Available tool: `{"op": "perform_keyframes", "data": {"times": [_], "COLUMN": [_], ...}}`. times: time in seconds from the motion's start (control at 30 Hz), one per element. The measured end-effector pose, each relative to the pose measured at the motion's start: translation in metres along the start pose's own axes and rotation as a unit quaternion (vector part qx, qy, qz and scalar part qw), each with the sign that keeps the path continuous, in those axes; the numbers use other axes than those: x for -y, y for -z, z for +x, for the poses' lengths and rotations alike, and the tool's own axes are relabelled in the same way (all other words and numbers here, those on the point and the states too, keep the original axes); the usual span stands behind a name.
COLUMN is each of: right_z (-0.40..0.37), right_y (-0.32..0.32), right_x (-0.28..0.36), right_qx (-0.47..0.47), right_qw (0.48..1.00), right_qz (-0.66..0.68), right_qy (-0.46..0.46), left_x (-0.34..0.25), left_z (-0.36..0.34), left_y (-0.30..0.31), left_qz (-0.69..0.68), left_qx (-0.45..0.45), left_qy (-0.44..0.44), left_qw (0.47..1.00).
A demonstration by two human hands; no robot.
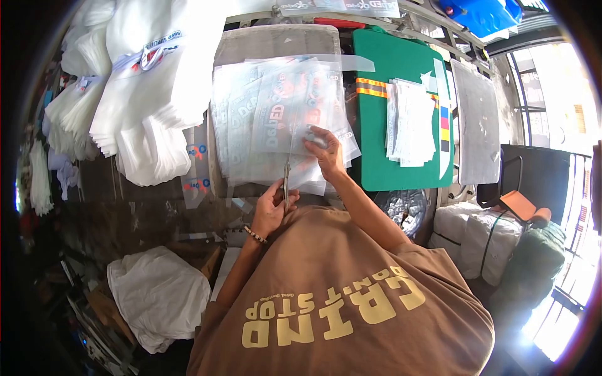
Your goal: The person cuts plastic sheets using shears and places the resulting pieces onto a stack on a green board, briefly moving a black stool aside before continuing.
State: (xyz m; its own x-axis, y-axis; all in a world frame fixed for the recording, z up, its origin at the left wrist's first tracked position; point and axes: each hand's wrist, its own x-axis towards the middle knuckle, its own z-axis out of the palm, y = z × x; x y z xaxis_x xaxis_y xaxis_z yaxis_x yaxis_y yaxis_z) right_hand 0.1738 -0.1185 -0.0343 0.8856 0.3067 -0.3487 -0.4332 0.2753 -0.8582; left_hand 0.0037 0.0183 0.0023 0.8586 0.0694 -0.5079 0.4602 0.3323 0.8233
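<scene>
My left hand (269, 205), with a beaded bracelet at the wrist, is closed round a pair of scissors (286, 178). The blades point away from me, at the near edge of a clear printed plastic sheet (285, 128). My right hand (327, 155) pinches that sheet near its right side, thumb and fingers together. Beneath it lie several overlapping printed sheets (235, 122) with red and pale blue lettering, spread on a grey board (276, 41). Whether the blades are on the film cannot be made out.
Bundles of white plastic bags (144, 81) hang at the left. To the right, a green board (376, 166) bears a stack of cut sheets (411, 122), beside another grey board (476, 125). White wrapped bundles (480, 238) stand lower right; a white sack (157, 294) sits lower left.
</scene>
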Motion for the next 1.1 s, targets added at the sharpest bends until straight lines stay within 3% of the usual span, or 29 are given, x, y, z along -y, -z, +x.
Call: {"op": "perform_keyframes", "data": {"times": [0.07,0.13,0.47,1.1], "right_z": [-0.002,-0.004,-0.005,-0.022], "right_y": [0.0,0.001,0.01,0.026], "right_x": [0.003,0.007,0.017,0.027], "right_qx": [0.002,0.023,0.018,0.046], "right_qw": [1.0,0.992,0.995,0.955], "right_qz": [-0.013,-0.126,-0.093,-0.286], "right_qy": [0.0,0.005,0.029,0.066], "left_x": [0.002,-0.001,-0.008,-0.032], "left_z": [0.003,0.011,0.024,0.079], "left_y": [-0.002,-0.002,-0.006,-0.026], "left_qz": [-0.035,-0.025,-0.001,-0.027], "left_qx": [-0.01,-0.016,0.002,-0.007], "left_qy": [-0.002,-0.003,-0.012,-0.052], "left_qw": [0.999,1.0,1.0,0.998]}}
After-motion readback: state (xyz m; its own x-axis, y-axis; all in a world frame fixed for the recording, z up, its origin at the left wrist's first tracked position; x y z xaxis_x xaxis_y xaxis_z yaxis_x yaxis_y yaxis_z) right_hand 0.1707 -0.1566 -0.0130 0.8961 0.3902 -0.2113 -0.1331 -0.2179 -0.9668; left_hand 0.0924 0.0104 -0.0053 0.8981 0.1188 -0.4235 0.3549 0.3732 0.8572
